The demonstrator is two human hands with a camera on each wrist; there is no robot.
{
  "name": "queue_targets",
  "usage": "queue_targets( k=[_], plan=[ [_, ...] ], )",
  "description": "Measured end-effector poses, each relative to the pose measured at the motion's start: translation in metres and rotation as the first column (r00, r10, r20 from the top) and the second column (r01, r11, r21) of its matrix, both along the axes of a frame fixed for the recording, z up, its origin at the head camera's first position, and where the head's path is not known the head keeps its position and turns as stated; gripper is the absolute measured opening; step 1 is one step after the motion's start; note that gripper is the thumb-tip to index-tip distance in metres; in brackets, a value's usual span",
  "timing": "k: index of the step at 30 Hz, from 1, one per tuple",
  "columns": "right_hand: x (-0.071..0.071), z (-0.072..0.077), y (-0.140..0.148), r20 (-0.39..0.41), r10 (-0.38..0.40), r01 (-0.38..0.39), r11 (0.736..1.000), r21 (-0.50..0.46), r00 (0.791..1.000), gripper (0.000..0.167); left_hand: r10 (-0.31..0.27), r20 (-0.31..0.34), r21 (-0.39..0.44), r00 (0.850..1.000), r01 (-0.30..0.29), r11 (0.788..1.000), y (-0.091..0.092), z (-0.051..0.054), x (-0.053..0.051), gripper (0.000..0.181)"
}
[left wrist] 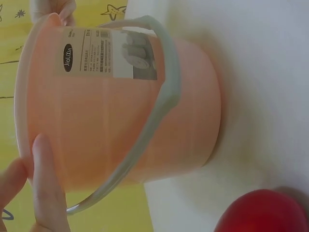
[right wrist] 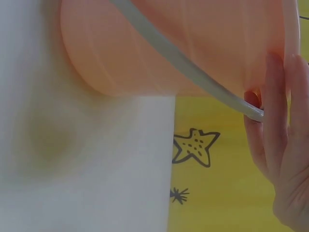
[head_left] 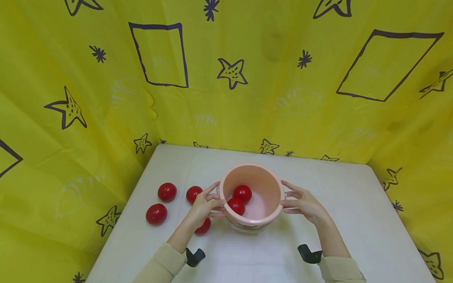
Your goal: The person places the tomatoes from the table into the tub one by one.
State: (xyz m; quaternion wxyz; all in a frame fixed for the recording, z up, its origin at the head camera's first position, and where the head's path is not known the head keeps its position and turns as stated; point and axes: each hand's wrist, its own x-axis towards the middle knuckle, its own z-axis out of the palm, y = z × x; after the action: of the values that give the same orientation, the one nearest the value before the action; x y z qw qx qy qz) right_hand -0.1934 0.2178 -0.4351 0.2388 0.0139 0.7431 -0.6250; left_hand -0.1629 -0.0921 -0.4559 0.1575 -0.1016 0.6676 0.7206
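Note:
A pink bucket [head_left: 253, 224] with a pale handle [left wrist: 166, 92] stands on the white table, its mouth facing up towards the head view. Inside it lie two red balls [head_left: 242, 193]. My left hand [head_left: 205, 204] touches the left side of the rim with spread, mostly straight fingers; the left wrist view shows two fingertips at the rim. On the opposite side my right hand [head_left: 306, 204] rests extended fingers against the rim, close to the handle's end [right wrist: 253, 112]. Fingers beyond the bucket in the left wrist view are partly hidden.
Several red balls [head_left: 156, 214] lie on the white table [head_left: 354, 220] left of the bucket, two of them partly covered by my left hand. A yellow curtain [head_left: 262, 110] with stars and outlined shapes hangs behind and beside the table.

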Motion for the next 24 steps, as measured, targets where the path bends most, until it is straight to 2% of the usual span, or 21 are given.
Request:
queue_targets(
  k=[2, 4, 6, 7, 8, 9, 10, 11, 13, 14, 15, 16, 17, 18, 19, 22, 24],
  plan=[
    [0.0, 0.0, 0.0, 0.002, -0.005, 0.005, 1.0, 0.0, 1.0, 0.075, -0.003, -0.025, -0.064, 1.0, 0.002, 0.998, 0.0, -0.001, 0.001, 0.068],
    [0.0, 0.0, 0.0, 0.004, -0.008, 0.008, 1.0, 0.0, 1.0, 0.075, -0.006, -0.08, -0.153, 0.997, -0.006, 0.988, -0.001, -0.001, 0.003, 0.065],
    [0.001, 0.001, -0.001, 0.005, -0.009, 0.009, 1.0, -0.002, 1.0, 0.075, -0.019, -0.196, -0.284, 0.98, -0.038, 0.958, -0.001, -0.001, 0.007, 0.061],
    [0.001, 0.001, -0.001, 0.006, -0.009, 0.009, 1.0, -0.003, 1.0, 0.075, -0.028, -0.273, -0.357, 0.962, -0.075, 0.931, -0.001, -0.001, 0.01, 0.058],
    [0.001, 0.001, -0.001, 0.006, -0.008, 0.008, 1.0, -0.002, 1.0, 0.075, -0.038, -0.358, -0.416, 0.933, -0.122, 0.901, -0.002, -0.001, 0.012, 0.055],
    [0.001, 0.001, -0.001, 0.006, -0.008, 0.008, 1.0, -0.001, 1.0, 0.075, -0.057, -0.444, -0.469, 0.894, -0.178, 0.865, -0.002, -0.001, 0.014, 0.053],
    [0.001, 0.001, -0.001, 0.005, -0.008, 0.008, 1.0, 0.002, 1.0, 0.075, -0.082, -0.526, -0.517, 0.846, -0.242, 0.821, -0.004, -0.002, 0.016, 0.051],
    [0.001, 0.001, -0.001, 0.004, -0.009, 0.009, 1.0, 0.005, 1.0, 0.075, -0.113, -0.602, -0.558, 0.79, -0.315, 0.768, -0.006, -0.003, 0.017, 0.05],
    [0.001, 0.001, -0.001, 0.003, -0.012, 0.012, 1.0, 0.009, 1.0, 0.075, -0.183, -0.705, -0.607, 0.686, -0.449, 0.656, -0.015, -0.006, 0.018, 0.052],
    [0.001, 0.001, -0.001, 0.003, -0.012, 0.012, 1.0, 0.011, 1.0, 0.074, -0.219, -0.732, -0.624, 0.646, -0.505, 0.596, -0.021, -0.009, 0.017, 0.054],
    [0.001, 0.001, -0.001, 0.003, -0.013, 0.013, 1.0, 0.012, 1.0, 0.074, -0.248, -0.741, -0.642, 0.624, -0.551, 0.533, -0.027, -0.011, 0.017, 0.057],
    [0.001, 0.001, -0.001, 0.004, -0.013, 0.013, 1.0, 0.013, 1.0, 0.074, -0.268, -0.741, -0.658, 0.616, -0.585, 0.475, -0.035, -0.014, 0.017, 0.062],
    [0.001, 0.001, -0.001, 0.005, -0.013, 0.013, 1.0, 0.012, 1.0, 0.074, -0.276, -0.731, -0.675, 0.624, -0.603, 0.425, -0.042, -0.016, 0.018, 0.066],
    [0.001, 0.001, -0.002, 0.007, -0.013, 0.013, 1.0, 0.01, 1.0, 0.073, -0.277, -0.712, -0.697, 0.645, -0.604, 0.386, -0.05, -0.018, 0.019, 0.07],
    [0.001, 0.001, -0.002, 0.009, -0.014, 0.014, 1.0, 0.008, 1.0, 0.073, -0.267, -0.692, -0.717, 0.671, -0.594, 0.364, -0.058, -0.02, 0.02, 0.073],
    [0.001, 0.001, -0.002, 0.009, -0.017, 0.017, 1.0, 0.01, 1.0, 0.073, -0.216, -0.614, -0.777, 0.759, -0.533, 0.334, -0.081, -0.026, 0.025, 0.078],
    [0.001, 0.002, -0.002, 0.009, -0.017, 0.017, 1.0, 0.014, 1.0, 0.073, -0.189, -0.567, -0.809, 0.802, -0.497, 0.315, -0.095, -0.031, 0.029, 0.077]
  ],
)
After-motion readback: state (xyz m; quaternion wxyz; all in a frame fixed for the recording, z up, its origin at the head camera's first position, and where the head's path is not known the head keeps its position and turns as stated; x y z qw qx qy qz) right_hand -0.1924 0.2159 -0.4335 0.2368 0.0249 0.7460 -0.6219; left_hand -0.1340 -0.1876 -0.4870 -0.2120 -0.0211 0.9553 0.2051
